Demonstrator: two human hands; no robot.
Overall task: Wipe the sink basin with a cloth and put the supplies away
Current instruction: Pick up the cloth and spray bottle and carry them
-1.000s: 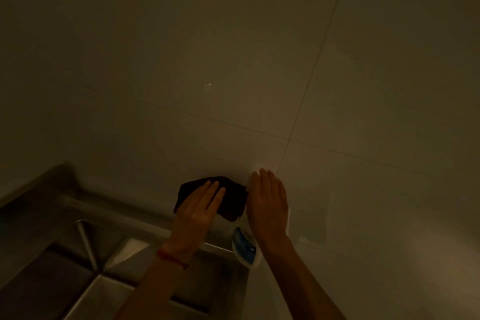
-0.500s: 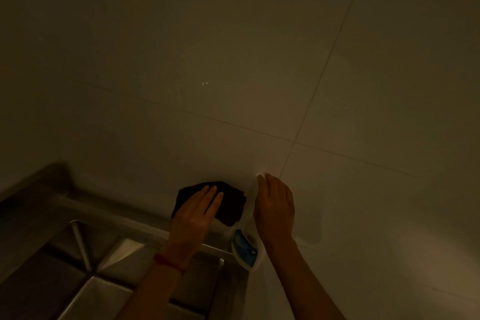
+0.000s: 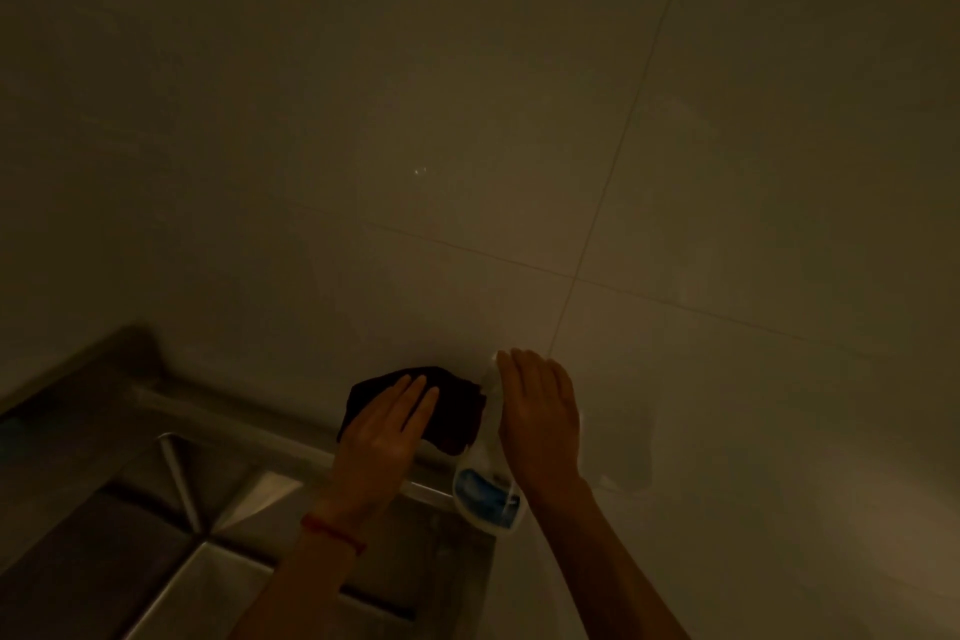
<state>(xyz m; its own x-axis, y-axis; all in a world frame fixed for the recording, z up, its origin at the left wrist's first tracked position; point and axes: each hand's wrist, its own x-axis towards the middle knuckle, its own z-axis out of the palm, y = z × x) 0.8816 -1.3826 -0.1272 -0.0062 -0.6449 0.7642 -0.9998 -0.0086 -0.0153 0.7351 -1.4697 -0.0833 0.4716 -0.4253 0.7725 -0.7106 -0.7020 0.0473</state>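
The light is dim. A dark cloth (image 3: 458, 424) lies on the back ledge of the steel sink (image 3: 156, 551), against the tiled wall. My left hand (image 3: 387, 431) rests flat on the cloth with straight fingers; a red band circles its wrist. Just right of the cloth stands a white spray bottle (image 3: 485, 489) with a blue label, at the sink's right corner. My right hand (image 3: 540, 416) lies over the bottle's top with extended fingers and hides the trigger head; only a white tip shows by the fingertips.
A pale tiled wall (image 3: 467, 120) with thin grout lines fills most of the view right behind the ledge. The sink's raised rim (image 3: 234, 413) runs from the left towards the bottle. The basin's creased steel floor drops away at lower left.
Almost nothing differs. The view has shifted a little; both hands stay where they were, on the cloth and over the bottle.
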